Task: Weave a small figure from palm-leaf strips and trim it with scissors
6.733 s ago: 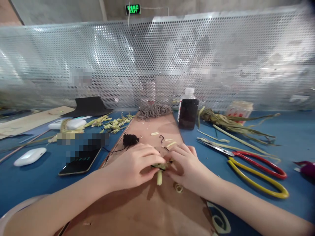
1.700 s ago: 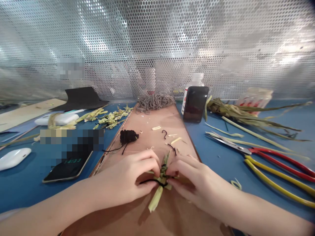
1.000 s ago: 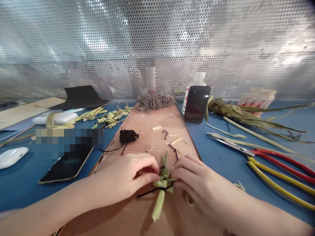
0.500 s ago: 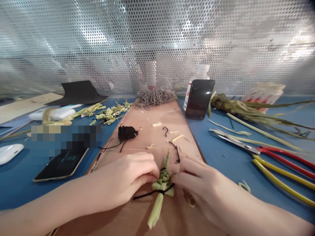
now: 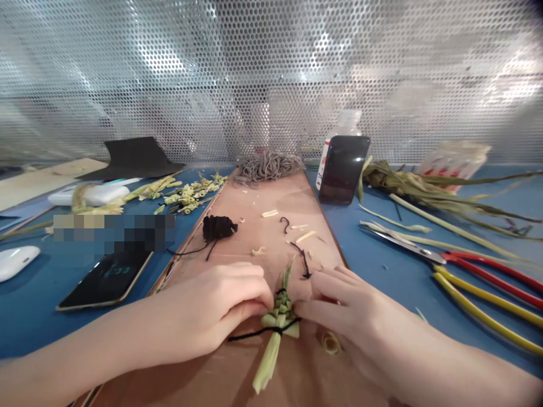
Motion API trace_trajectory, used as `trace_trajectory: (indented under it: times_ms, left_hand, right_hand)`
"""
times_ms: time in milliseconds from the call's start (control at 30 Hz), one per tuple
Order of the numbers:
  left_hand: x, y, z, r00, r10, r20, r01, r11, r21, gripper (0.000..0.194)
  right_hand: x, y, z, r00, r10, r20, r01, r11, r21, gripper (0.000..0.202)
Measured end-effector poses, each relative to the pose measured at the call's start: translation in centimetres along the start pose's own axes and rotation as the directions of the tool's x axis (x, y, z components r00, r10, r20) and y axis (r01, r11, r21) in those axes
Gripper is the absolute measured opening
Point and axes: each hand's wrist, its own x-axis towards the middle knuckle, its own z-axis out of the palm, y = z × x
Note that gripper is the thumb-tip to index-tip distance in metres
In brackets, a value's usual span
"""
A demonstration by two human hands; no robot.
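Note:
On the brown board [image 5: 237,261] lies a small woven piece of green leaf strips [image 5: 281,308], its pointed tip away from me and its pale stalk end towards me. Black cord [image 5: 250,336] is tied around its lower part, with one loose end running left; another black tie sits near the tip. My left hand [image 5: 233,299] pinches the left edge of the weave between thumb and forefinger. On the opposite edge, the fingertips of my right hand [image 5: 343,302] are closed against it. A pale leaf curl [image 5: 331,342] rests beside my right hand.
A black yarn bundle [image 5: 219,228], cord snippets and leaf scraps lie on the board, with grey cord [image 5: 270,168] behind. Scissors [image 5: 441,260] lie open on the right near long leaves [image 5: 407,183]. One phone [image 5: 344,169] leans against a bottle; another [image 5: 106,280] lies left.
My right fingers have shifted slightly, and the leaf curl beside them shows more fully. The woven piece and my left hand stay nearly where they were.

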Motion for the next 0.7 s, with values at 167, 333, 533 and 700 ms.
trace_trajectory:
  times_ms: [167, 333, 533, 700]
  left_hand:
    - [-0.11, 0.13, -0.06, 1.0, -0.007, -0.007, 0.006, 1.0, -0.017, 0.018]
    - [-0.18, 0.19, -0.08, 1.0, 0.006, -0.024, -0.006, 1.0, -0.001, 0.018]
    - [-0.26, 0.39, -0.26, 1.0, 0.006, -0.022, -0.006, 0.999, 0.035, 0.019]
    - [-0.42, 0.56, -0.28, 1.0, 0.003, -0.026, -0.002, 0.999, 0.043, 0.019]
  right_hand:
    - [0.05, 0.29, -0.07, 0.999, -0.043, -0.002, 0.043, 0.998, -0.043, 0.028]
    - [0.06, 0.31, -0.24, 0.998, -0.06, 0.023, 0.063, 0.992, -0.114, 0.02]
    - [-0.01, 0.24, -0.48, 0.998, -0.056, 0.026, 0.059, 0.99, -0.13, 0.019]
    - [0.05, 0.54, -0.38, 0.997, -0.079, 0.016, 0.08, 0.987, -0.142, 0.019]
